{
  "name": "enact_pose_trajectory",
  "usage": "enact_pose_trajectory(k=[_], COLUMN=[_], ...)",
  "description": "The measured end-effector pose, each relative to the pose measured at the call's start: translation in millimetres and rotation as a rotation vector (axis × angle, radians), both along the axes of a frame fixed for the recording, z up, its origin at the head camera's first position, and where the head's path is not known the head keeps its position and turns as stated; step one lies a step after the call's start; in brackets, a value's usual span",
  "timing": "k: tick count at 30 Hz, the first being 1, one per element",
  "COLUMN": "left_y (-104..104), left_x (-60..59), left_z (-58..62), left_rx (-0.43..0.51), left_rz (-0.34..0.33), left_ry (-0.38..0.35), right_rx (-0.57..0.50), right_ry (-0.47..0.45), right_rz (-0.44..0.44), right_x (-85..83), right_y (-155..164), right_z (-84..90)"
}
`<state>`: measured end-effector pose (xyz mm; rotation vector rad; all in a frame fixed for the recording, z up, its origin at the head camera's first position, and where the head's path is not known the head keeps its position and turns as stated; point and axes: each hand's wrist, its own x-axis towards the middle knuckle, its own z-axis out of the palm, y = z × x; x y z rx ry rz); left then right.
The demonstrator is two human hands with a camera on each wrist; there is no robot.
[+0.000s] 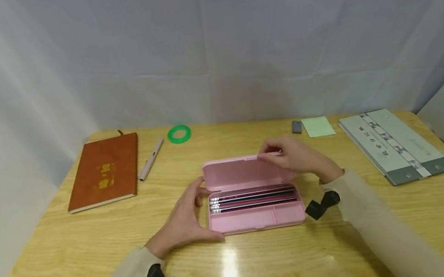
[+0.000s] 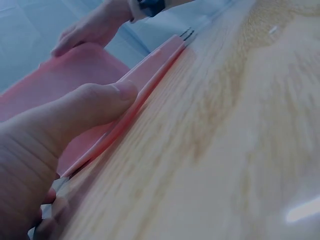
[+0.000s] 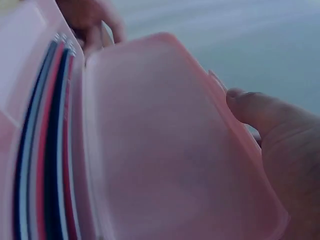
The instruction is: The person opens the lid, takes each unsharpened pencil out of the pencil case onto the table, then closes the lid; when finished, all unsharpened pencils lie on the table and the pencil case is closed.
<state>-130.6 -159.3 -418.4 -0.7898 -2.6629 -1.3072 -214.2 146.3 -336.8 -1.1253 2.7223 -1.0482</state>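
Note:
A pink pencil case [image 1: 253,220] lies in the middle of the wooden table [image 1: 53,251] with its lid [image 1: 239,173] standing up. Several dark and red pencils [image 1: 254,199] lie in its long compartment. My left hand [image 1: 198,215] grips the left end of the case, thumb along the front edge and fingers behind. In the left wrist view the thumb [image 2: 95,105] presses the case's rim [image 2: 150,70]. My right hand [image 1: 274,153] pinches the top edge of the lid near its clasp. The right wrist view shows the lid's inside [image 3: 160,150], the pencils [image 3: 45,150] and my thumb [image 3: 270,120].
A brown notebook [image 1: 105,171] lies at the far left with a pen [image 1: 151,159] beside it. A green ring [image 1: 179,134] sits behind them. At the back right are a grey eraser [image 1: 296,127], green sticky notes [image 1: 318,126] and a grey-and-white book [image 1: 395,145]. White sheeting surrounds the table.

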Motion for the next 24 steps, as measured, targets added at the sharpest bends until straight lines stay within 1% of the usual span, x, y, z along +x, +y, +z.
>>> enact_pose_trajectory(k=[1,4,7,9,10,11,13,15,16,17,18,19,20,22,24], left_y=[0,2,2,2,2,2,3,2,2,1,1,0,0,0,0], left_x=[0.2,1.0,1.7,1.6,1.4,1.5,1.5,1.1,1.0,0.7,0.6,0.6,0.5,0.2,-0.3], left_z=[0.6,2.2,2.7,2.8,2.8,3.0,3.4,3.7,3.8,3.9,4.0,3.8,3.7,3.5,3.2], left_rx=[-0.005,-0.023,-0.039,-0.053,-0.058,-0.061,-0.064,-0.060,-0.058,-0.056,-0.055,-0.052,-0.052,-0.050,-0.052], left_rz=[0.008,0.023,0.022,0.017,0.016,0.013,0.011,0.013,0.015,0.018,0.022,0.022,0.021,0.019,0.015], left_ry=[-0.013,-0.041,-0.043,-0.041,-0.045,-0.050,-0.060,-0.069,-0.072,-0.076,-0.077,-0.079,-0.079,-0.077,-0.073], right_rx=[0.005,0.020,0.028,0.013,0.007,-0.003,-0.027,-0.033,-0.032,-0.028,-0.011,0.014,0.043,0.114,0.197], right_ry=[-0.019,-0.030,-0.036,0.001,0.056,0.131,0.315,0.495,0.558,0.587,0.590,0.569,0.522,0.387,0.257], right_rz=[-0.009,-0.032,-0.062,-0.080,-0.087,-0.090,-0.092,-0.076,-0.051,-0.014,0.021,0.055,0.086,0.122,0.115], right_x=[-7.0,-23.0,-32.1,-34.5,-34.6,-33.9,-29.2,-20.0,-14.8,-9.0,-2.8,4.2,11.0,22.8,32.2], right_y=[0,-2,-2,-1,0,1,2,1,0,-2,-3,-3,-3,-2,-1], right_z=[-1.3,-7.2,-15.9,-22.5,-25.6,-28.1,-31.2,-31.2,-31.3,-31.0,-31.3,-31.6,-32.0,-33.4,-34.1])
